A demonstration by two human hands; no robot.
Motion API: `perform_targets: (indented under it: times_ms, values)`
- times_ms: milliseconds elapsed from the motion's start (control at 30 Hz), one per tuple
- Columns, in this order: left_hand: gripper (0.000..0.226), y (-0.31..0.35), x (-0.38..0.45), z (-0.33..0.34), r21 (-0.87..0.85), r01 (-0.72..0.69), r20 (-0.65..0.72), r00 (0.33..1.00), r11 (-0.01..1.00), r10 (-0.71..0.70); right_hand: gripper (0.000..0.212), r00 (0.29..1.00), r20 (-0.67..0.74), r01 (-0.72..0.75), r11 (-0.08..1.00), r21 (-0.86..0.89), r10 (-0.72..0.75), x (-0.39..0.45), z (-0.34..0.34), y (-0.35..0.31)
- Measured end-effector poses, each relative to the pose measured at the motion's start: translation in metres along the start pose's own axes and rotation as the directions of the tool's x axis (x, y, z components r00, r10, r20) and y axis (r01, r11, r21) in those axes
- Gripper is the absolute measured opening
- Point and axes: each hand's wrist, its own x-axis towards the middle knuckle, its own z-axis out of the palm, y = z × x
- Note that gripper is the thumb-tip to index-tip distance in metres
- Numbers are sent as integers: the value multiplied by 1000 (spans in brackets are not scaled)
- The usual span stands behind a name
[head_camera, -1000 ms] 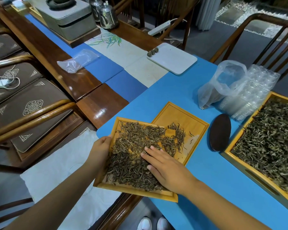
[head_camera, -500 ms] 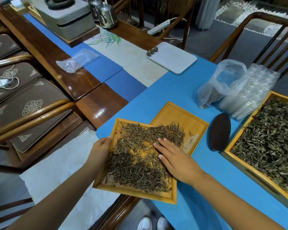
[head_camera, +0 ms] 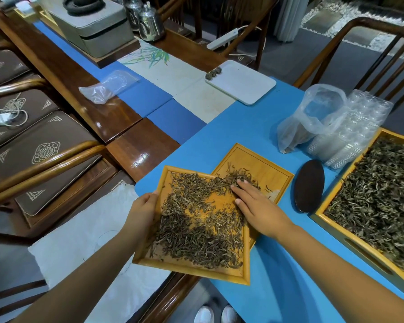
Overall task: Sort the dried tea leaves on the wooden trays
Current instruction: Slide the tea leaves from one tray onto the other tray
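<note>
A small wooden tray [head_camera: 187,271] holds a spread of dried tea leaves [head_camera: 196,234] and overlaps the near corner of a second small wooden tray [head_camera: 266,169]. My left hand [head_camera: 142,210] grips the first tray's left rim and tilts it. My right hand [head_camera: 254,203] lies flat with straight fingers on the leaves at the tray's far right corner, where a clump of leaves [head_camera: 240,177] spills onto the second tray. A large wooden tray [head_camera: 336,229] heaped with tea leaves [head_camera: 378,197] stands at the right.
A dark oval dish [head_camera: 309,185] lies between the small trays and the large one. Behind it sit a clear plastic bag [head_camera: 313,117] and stacked clear plastic cups [head_camera: 355,131]. A white tray [head_camera: 243,82] lies farther back. Wooden chairs [head_camera: 40,164] stand left.
My right hand has swept up and right across the tilted tray, pushing leaves toward its far corner and onto the second tray. Bare wood now shows in the tray's middle.
</note>
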Motion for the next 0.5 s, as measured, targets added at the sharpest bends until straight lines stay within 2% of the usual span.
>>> perform_targets:
  times_ms: [233,333,500]
  values:
    - [35,-4,2,-4,48,-14,-15,1000,999,15,48,998,-45,-47,999,28,48,3,-5,2]
    - [36,-5,2,-6,76,-9,-31,999,997,12,47,998,-56,34,999,21,-32,-5,0,-14]
    - [40,-8,-1,-9,87,-4,-38,999,996,7,48,983,13,183,983,9,-183,-12,15,-55]
